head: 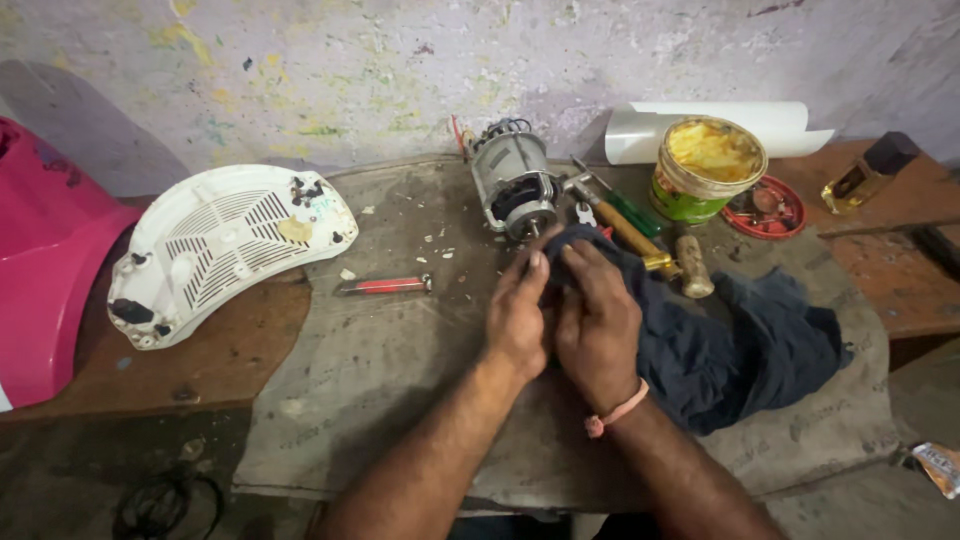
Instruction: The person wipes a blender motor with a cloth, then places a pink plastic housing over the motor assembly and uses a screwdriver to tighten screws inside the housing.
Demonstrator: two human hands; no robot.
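A dark blue cloth (740,345) lies on the grey mat (390,370), with one end bunched under my hands. My right hand (598,325) presses down on that bunched end, fingers curled into it. My left hand (518,315) lies against it, fingertips on the cloth's edge. Just beyond my fingertips sits a small grey electric motor (512,180), its shaft pointing toward me. What the cloth may cover under my hands is hidden.
A white vented plastic cover (225,245) and a pink plastic housing (45,260) lie at left. A red-handled tool (385,285), a hammer (675,255), a green screwdriver (625,210), a grease tin (708,168), its red lid (768,208) and a small bottle (865,175) surround the motor.
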